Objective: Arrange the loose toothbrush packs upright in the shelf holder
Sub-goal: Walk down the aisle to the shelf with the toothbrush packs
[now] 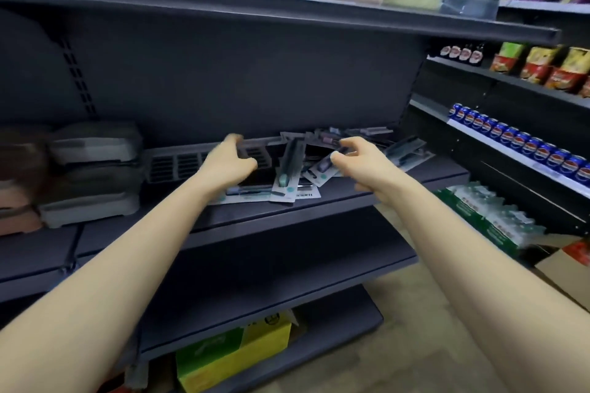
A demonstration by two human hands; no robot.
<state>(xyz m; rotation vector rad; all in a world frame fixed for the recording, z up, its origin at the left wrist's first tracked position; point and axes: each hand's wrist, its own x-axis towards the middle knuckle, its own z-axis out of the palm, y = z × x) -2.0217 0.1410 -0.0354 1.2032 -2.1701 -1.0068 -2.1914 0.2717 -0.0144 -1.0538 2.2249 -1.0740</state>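
Loose carded toothbrush packs [295,175] lie scattered flat on the dark grey metal shelf [367,198], beside a grey slotted plastic holder [178,164]. The left hand [231,161] hovers over the holder's rim, fingers spread, gripping nothing. The right hand [357,158] reaches the pile, fingers curled loosely; whether it grips a pack cannot be determined.

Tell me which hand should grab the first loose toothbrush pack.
Probably the right hand: its open fingers hover directly over the loose toothbrush packs. The left hand sits at the slotted shelf holder, better placed to steady it.
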